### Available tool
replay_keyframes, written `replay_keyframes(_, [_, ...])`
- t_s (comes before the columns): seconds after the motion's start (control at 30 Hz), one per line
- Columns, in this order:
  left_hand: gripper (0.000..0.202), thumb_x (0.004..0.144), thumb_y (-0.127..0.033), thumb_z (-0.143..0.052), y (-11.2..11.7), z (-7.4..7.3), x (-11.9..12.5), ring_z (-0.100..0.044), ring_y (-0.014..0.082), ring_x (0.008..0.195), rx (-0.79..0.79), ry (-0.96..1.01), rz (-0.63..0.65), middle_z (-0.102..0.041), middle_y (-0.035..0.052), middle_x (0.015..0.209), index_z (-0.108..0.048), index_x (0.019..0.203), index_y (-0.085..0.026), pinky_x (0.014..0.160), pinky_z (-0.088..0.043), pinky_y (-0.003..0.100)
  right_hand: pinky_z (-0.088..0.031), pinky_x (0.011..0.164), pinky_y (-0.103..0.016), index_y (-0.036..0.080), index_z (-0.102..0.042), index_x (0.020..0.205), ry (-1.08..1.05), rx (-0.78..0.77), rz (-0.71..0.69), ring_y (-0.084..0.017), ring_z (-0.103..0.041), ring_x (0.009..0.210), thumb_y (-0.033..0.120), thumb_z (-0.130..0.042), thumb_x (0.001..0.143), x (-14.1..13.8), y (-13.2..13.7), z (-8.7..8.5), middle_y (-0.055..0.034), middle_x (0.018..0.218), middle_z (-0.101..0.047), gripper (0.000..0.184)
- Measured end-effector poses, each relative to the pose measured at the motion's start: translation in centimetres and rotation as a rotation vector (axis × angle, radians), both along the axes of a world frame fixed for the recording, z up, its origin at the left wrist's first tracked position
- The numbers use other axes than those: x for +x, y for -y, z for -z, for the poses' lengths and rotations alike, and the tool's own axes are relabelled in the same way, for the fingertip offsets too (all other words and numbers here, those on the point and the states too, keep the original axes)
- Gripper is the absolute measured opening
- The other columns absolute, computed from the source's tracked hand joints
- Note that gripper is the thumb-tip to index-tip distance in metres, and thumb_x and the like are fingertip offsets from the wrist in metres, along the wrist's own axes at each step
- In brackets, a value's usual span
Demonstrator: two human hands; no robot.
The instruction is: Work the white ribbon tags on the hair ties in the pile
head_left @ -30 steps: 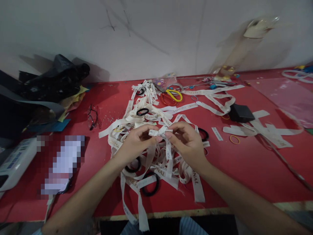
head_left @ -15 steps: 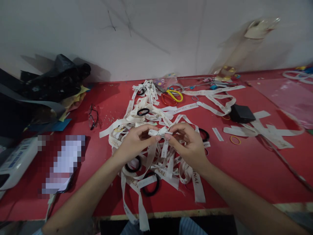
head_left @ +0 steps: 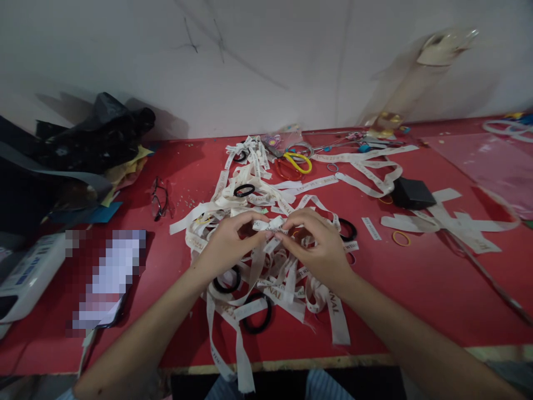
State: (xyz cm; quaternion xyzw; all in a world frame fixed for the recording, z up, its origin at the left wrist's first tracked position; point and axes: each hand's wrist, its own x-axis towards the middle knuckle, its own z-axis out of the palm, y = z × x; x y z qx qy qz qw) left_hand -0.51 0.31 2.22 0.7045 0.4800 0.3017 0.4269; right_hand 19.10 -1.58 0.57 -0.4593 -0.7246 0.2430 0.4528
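Observation:
Between my two hands is a small bow of white printed ribbon (head_left: 272,224), held above a tangled heap of the same ribbon. Thumb and fingers of my left hand (head_left: 233,238) pinch its left side. My right hand (head_left: 320,241) grips the right side, with thumb and fingertips close to the knot. A short tail of the ribbon slants down by the thumbs. Loose printed ribbons (head_left: 287,297) lie under both hands, with black hair ties (head_left: 257,314) among them. Part of the heap is hidden by my hands.
Scissors with yellow and red handles (head_left: 297,163) lie behind the heap. Glasses (head_left: 159,199) and a blurred phone (head_left: 110,280) are on the left. To the right are a black block (head_left: 412,193), a yellow rubber band (head_left: 401,238) and a pink plastic sheet (head_left: 487,166) on the red table (head_left: 420,300).
The ribbon tail that hung straight down below the bow now slants beside my thumbs. My right fingers have shifted slightly left, toward the knot.

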Motion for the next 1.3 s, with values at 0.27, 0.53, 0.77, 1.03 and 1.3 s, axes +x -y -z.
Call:
replay_keyframes(0.27, [0.02,0.087,-0.033,-0.062,-0.08,0.32,-0.06,-0.062,0.0153,0.088,0.101,-0.046,0.018,-0.069,0.0014,0.1,-0.065,0.103,-0.021,0.077,-0.046,0.025,-0.048,0.061,-0.023,0.021,-0.06,0.083,-0.08,-0.244,-0.001,-0.013,-0.059,0.072,0.033,-0.063,0.088,-0.2,-0.09,0.22,-0.0011,0.082,-0.063,0.014])
replay_keyframes(0.53, [0.017,0.087,-0.029,-0.064,-0.05,0.32,0.29,-0.062,0.0153,0.1,0.408,-0.068,0.029,-0.068,0.0039,0.103,-0.065,0.101,-0.019,0.09,-0.047,0.027,-0.049,0.052,-0.02,0.021,-0.059,0.083,-0.407,-0.553,-0.128,-0.01,-0.057,0.058,0.041,-0.067,0.083,-0.42,-0.14,0.14,0.0015,0.076,-0.058,0.022])
replay_keyframes(0.77, [0.016,0.087,-0.024,-0.064,0.42,-0.05,0.18,-0.067,0.0133,0.093,0.478,-0.081,0.043,-0.073,0.002,0.099,-0.066,0.103,-0.019,0.085,-0.05,0.023,-0.053,0.054,-0.021,0.019,-0.057,0.079,-0.592,-0.726,-0.267,-0.009,-0.059,0.057,0.04,-0.072,0.08,-0.37,0.05,-0.31,0.0027,0.071,-0.056,0.026])
replay_keyframes(1.03, [0.012,0.082,-0.02,-0.068,0.48,-0.39,-0.18,-0.067,0.0095,0.079,0.372,0.038,0.081,-0.073,-0.0014,0.086,-0.067,0.094,-0.019,0.074,-0.05,0.018,-0.057,0.055,-0.024,0.018,-0.054,0.076,-0.723,-0.824,-0.432,-0.01,-0.064,0.06,0.033,-0.072,0.082,0.0,-0.01,-0.13,0.0035,0.075,-0.056,0.024])
replay_keyframes(1.3, [0.012,0.081,-0.019,-0.07,0.33,-0.13,-0.52,-0.065,0.0089,0.08,0.309,0.152,0.081,-0.071,-0.0008,0.088,-0.066,0.092,-0.019,0.073,-0.05,0.018,-0.057,0.055,-0.021,0.017,-0.055,0.076,-0.787,-0.866,-0.493,-0.009,-0.064,0.062,0.03,-0.07,0.084,0.11,-0.04,-0.42,0.0025,0.075,-0.056,0.021])
